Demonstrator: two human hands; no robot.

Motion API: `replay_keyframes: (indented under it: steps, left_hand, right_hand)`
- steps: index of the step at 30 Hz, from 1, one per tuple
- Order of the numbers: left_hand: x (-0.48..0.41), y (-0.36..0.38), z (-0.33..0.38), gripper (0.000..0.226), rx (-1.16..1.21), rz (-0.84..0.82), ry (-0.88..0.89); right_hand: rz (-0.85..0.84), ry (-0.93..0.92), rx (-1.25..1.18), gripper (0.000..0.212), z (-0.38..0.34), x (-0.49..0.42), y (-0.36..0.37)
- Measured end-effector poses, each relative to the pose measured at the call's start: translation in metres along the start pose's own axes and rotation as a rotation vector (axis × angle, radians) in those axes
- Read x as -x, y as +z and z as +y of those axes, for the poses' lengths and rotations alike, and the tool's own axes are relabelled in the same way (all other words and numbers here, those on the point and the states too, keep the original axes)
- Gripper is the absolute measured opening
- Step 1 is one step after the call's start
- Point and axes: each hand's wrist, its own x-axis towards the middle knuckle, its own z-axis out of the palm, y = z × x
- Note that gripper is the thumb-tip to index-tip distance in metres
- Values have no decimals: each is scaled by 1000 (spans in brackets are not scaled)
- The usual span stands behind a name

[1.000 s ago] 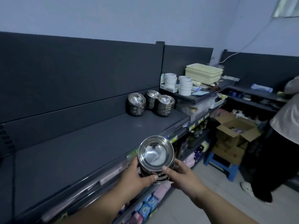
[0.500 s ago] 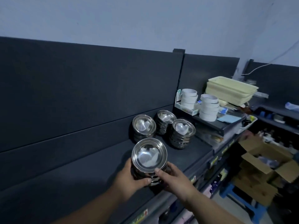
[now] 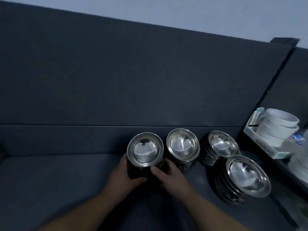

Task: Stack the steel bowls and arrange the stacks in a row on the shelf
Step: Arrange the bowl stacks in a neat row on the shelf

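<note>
A stack of steel bowls (image 3: 145, 150) stands at the back of the dark shelf (image 3: 58, 184), held from both sides. My left hand (image 3: 124, 176) wraps its left flank and my right hand (image 3: 168, 175) grips its right flank, thumb near the rim. Right beside it stands a second stack (image 3: 182, 145), then a third stack (image 3: 221, 144), all along the back panel. A fourth stack (image 3: 246, 175) sits nearer the front, to the right. The lower part of the held stack is hidden by my hands.
A dark back panel (image 3: 133, 80) rises behind the shelf. At the right, a raised section carries a white tray (image 3: 260, 142) with stacked white cups (image 3: 280, 125). The shelf surface left of the held stack is bare.
Both hands carried the held stack forward over the shelf and up to the back panel, to the left of the other stacks. The view closed in on the shelf.
</note>
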Motion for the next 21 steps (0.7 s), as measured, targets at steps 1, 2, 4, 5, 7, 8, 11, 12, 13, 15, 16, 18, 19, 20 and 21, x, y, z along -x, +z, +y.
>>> replay_keyframes:
  steps: [1, 2, 4, 5, 7, 8, 11, 12, 13, 15, 16, 18, 19, 20, 21]
  left_hand:
    - [-1, 0, 1, 92, -28, 40, -14]
    - [-2, 0, 3, 90, -59, 71, -28]
    - [-3, 2, 6, 88, -104, 123, -78]
    - [-2, 4, 7, 85, -98, 152, -99]
    - [2, 8, 8, 81, -67, 190, -111]
    - [6, 9, 9, 80, -65, 199, -120]
    - [23, 12, 14, 76, -125, 196, -154]
    - [30, 12, 15, 76, -169, 180, -170]
    - [37, 12, 16, 76, -215, 160, -189]
    - [54, 7, 14, 75, -292, 128, -222]
    - [64, 3, 12, 73, -322, 120, -235]
    - [83, -9, 7, 71, -362, 117, -255]
    - [95, -17, 6, 71, -368, 120, -269]
    - [108, -26, 4, 71, -377, 122, -285]
    - [122, -36, 1, 71, -390, 129, -296]
  right_hand:
    - [-35, 1, 6, 90, 3, -7, -1]
    - [-66, 1, 14, 82, 4, -13, -2]
    - [-116, -11, 38, 69, 5, -20, -2]
    - [-127, -22, 54, 66, 6, -23, -3]
    - [-133, -43, 96, 60, 9, -27, -4]
    - [-129, -54, 122, 57, 10, -27, -4]
    - [-74, -72, 222, 64, 10, -17, -3]
    - [-55, -63, 252, 67, 11, -12, -3]
    - [-45, -50, 288, 69, 12, -7, -3]
    - [-45, -24, 362, 73, 15, 5, -2]
    - [-47, -15, 395, 72, 17, 10, -1]
    - [-59, -25, 474, 67, 20, 22, 5]
    - [-75, -44, 521, 65, 19, 30, 10]
    - [-95, -69, 566, 62, 19, 39, 18]
    - [-120, -99, 606, 61, 18, 50, 27]
